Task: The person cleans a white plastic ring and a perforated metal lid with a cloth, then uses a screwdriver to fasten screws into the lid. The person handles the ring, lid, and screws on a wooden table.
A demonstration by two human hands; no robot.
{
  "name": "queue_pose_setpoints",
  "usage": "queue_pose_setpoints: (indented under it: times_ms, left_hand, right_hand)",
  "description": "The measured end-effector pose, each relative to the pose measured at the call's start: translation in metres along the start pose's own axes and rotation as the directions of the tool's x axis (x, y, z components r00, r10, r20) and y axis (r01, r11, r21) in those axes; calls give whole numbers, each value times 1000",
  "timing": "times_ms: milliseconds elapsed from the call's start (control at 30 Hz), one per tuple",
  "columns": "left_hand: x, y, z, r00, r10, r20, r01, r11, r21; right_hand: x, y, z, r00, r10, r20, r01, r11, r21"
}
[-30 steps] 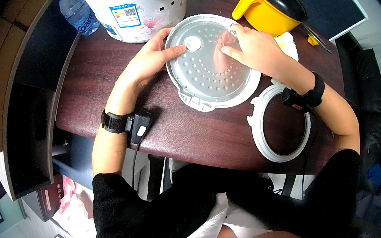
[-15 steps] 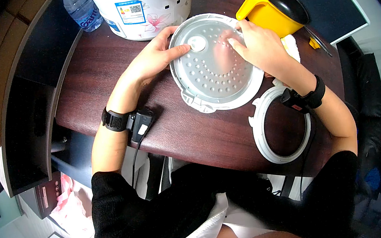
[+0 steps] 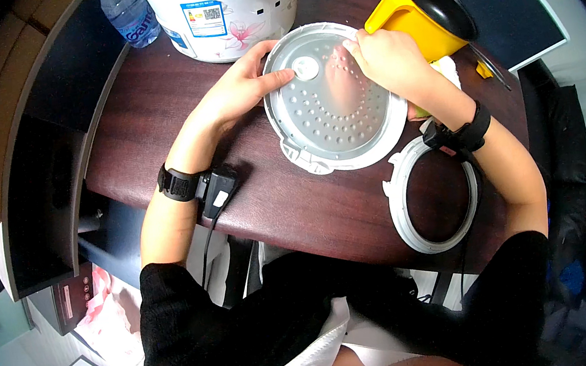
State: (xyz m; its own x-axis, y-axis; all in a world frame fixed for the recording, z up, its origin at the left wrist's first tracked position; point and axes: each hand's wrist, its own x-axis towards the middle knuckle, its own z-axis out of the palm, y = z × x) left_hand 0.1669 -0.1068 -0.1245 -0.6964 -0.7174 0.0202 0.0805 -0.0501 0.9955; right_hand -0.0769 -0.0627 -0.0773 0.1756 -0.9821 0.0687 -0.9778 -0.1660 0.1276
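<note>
A round rice cooker lid [image 3: 332,116] with a white rim and a dimpled metal inner plate is tilted up above the table. My left hand [image 3: 251,82] grips its upper left edge, the thumb lying on the plate beside a round white valve [image 3: 305,68] and the other fingers behind the rim. My right hand [image 3: 389,60] is closed at the upper right rim, its fingertips pressed to the edge of the plate. Whatever lies under those fingertips is hidden. A white ring [image 3: 400,208] lies on the table below my right wrist.
A white flowered rice cooker body [image 3: 243,13] stands at the back, with a water bottle [image 3: 129,14] to its left. At the back right are a yellow pot [image 3: 414,25] with a black inside, a pale cloth [image 3: 446,69] and a thin dark tool [image 3: 491,65]. The dark wooden table [image 3: 296,204] curves in front.
My right hand has shifted slightly up and left along the lid, its fingers curling in tighter at the rim. The left hand and the lid stay nearly where they were.
</note>
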Motion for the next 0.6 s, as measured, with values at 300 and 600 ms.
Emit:
queue_pose_setpoints:
  times_ms: [300,600]
  left_hand:
    - [-3,4,2,1000,4,2,-4,1000,3]
    - [-5,8,2,999,-23,24,22,999,27]
  right_hand:
    - [-5,17,-4,978,25,-208,31,965,259]
    - [4,53,4,992,-102,76,-1,590,808]
